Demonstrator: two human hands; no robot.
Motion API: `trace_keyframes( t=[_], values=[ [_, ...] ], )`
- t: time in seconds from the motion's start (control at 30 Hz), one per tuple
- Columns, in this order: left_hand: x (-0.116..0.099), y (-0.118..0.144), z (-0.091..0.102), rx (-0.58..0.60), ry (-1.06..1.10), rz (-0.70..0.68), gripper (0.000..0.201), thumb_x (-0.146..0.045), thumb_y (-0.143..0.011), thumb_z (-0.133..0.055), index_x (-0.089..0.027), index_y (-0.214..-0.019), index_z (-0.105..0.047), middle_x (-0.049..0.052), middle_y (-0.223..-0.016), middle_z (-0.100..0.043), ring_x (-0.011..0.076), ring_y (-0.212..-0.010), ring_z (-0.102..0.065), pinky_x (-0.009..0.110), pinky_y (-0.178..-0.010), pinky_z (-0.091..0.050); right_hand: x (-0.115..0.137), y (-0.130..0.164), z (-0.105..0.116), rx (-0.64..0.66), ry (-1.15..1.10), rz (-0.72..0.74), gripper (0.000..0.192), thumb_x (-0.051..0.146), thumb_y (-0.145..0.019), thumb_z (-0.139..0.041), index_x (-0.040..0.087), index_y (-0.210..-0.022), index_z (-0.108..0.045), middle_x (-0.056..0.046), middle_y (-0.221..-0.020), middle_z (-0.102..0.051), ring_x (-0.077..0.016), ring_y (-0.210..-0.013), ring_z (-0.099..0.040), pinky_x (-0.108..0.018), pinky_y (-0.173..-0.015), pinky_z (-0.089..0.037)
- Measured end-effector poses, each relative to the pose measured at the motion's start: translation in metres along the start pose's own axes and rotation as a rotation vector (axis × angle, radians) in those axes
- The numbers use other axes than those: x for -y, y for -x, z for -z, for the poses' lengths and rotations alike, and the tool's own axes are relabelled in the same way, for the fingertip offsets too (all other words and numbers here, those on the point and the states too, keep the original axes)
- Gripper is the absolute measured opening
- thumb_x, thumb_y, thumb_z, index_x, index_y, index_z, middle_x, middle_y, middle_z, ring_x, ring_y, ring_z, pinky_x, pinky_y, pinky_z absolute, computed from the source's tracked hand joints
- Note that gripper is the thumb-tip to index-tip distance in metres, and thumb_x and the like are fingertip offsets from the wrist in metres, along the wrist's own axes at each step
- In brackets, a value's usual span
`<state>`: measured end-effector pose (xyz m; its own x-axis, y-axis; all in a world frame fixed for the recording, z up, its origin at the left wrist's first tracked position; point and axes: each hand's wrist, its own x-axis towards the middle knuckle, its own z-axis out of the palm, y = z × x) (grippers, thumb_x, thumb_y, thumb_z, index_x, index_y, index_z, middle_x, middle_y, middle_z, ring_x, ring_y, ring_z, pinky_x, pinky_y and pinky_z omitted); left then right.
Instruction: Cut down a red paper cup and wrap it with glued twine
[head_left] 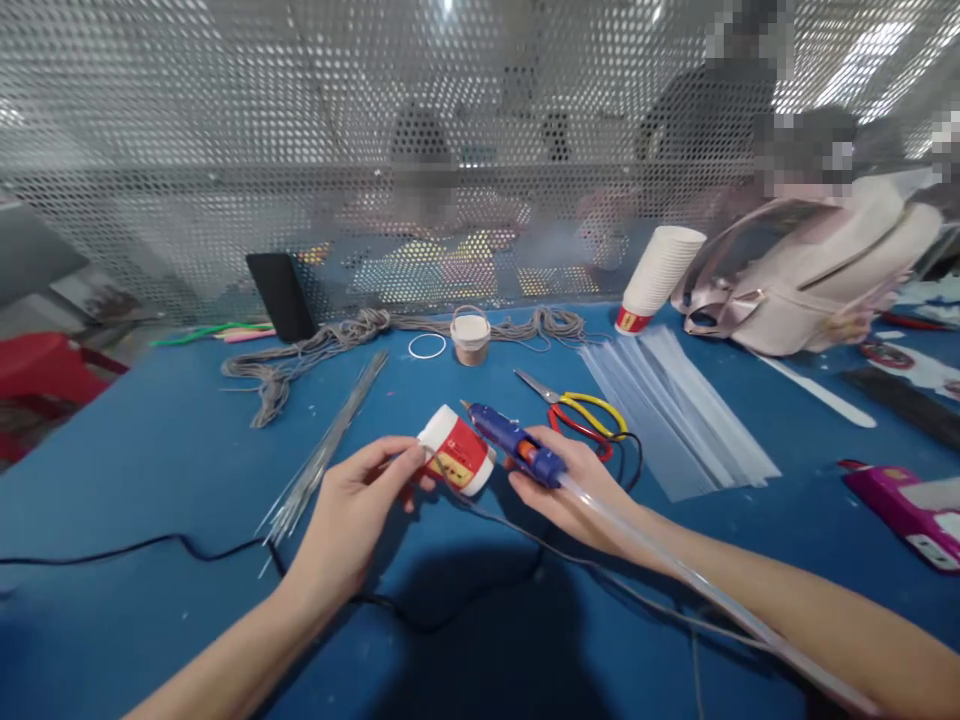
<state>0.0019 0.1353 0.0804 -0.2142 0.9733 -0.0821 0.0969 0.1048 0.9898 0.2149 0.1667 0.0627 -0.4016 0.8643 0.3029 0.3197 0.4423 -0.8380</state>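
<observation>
My left hand (379, 485) is closed on a small red and white paper cup (466, 452), tilted on its side above the table. A grey cord (491, 517) runs from the fingers along the cup and away to the lower right. In my right hand (566, 480) is a blue hot glue gun (514, 438), its nozzle pointing up and left beside the cup's upper edge. From its back a long clear glue stick (645, 540) passes over my right forearm. Just beyond the right hand lie scissors (577, 405) with red and yellow handles.
On the blue table (112, 480) are a small lidded bucket (471, 338), a white ring (427, 346), grey cord bundles (300, 365), thin wires (326, 450) and clear plastic strips (675, 410). Stacked paper cups (660, 275) lean near a pale backpack (817, 265). A perforated screen (225, 150) stands behind.
</observation>
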Motion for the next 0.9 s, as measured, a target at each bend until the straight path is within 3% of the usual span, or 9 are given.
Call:
trace_keyframes(
  t=[0.2, 0.4, 0.57, 0.7, 0.9],
  values=[
    [0.019, 0.002, 0.006, 0.088, -0.062, 0.071, 0.025, -0.041, -0.074, -0.068, -0.016, -0.078, -0.069, -0.001, -0.05, -0.063, 0.0101, -0.047, -0.049, 0.02, -0.046, -0.037, 0.013, 0.023, -0.003, -0.005, -0.018, -0.069, 0.016, 0.014, -0.077, -0.053, 0.02, -0.09, -0.06, 0.0, -0.076, -0.064, -0.0103, -0.058, -0.056, -0.021, -0.057, -0.047],
    [0.019, 0.005, 0.01, 0.083, -0.145, -0.042, 0.018, -0.035, -0.077, -0.065, -0.018, -0.075, -0.069, -0.001, -0.054, -0.066, 0.0107, -0.049, -0.053, 0.021, -0.048, -0.042, 0.004, 0.037, -0.007, 0.049, -0.094, -0.153, 0.01, 0.017, -0.076, -0.059, 0.023, -0.083, -0.061, 0.003, -0.067, -0.062, -0.0091, -0.051, -0.052, -0.018, -0.047, -0.043],
    [0.014, 0.011, 0.005, 0.088, -0.1, -0.047, 0.016, -0.033, -0.078, -0.064, -0.018, -0.078, -0.068, -0.001, -0.059, -0.068, 0.011, -0.053, -0.058, 0.021, -0.055, -0.047, 0.007, 0.036, -0.013, 0.063, -0.094, -0.081, 0.006, 0.02, -0.078, -0.059, 0.021, -0.075, -0.054, 0.004, -0.061, -0.052, -0.008, -0.049, -0.043, -0.019, -0.046, -0.038],
    [0.018, 0.013, 0.003, 0.102, -0.076, 0.002, 0.02, -0.036, -0.078, -0.065, -0.017, -0.087, -0.069, -0.001, -0.061, -0.068, 0.0112, -0.055, -0.058, 0.022, -0.056, -0.048, 0.007, 0.034, -0.018, 0.061, -0.098, 0.022, 0.007, 0.017, -0.079, -0.057, 0.021, -0.076, -0.052, 0.004, -0.065, -0.052, -0.0084, -0.054, -0.045, -0.02, -0.053, -0.038],
    [0.018, 0.013, 0.003, 0.09, -0.078, -0.008, 0.021, -0.036, -0.078, -0.064, -0.017, -0.086, -0.07, -0.001, -0.06, -0.067, 0.0107, -0.053, -0.057, 0.023, -0.055, -0.048, 0.008, 0.033, -0.022, 0.068, -0.064, 0.025, 0.006, 0.016, -0.078, -0.056, 0.02, -0.078, -0.052, 0.004, -0.065, -0.053, -0.0082, -0.054, -0.046, -0.02, -0.053, -0.038]
  ],
)
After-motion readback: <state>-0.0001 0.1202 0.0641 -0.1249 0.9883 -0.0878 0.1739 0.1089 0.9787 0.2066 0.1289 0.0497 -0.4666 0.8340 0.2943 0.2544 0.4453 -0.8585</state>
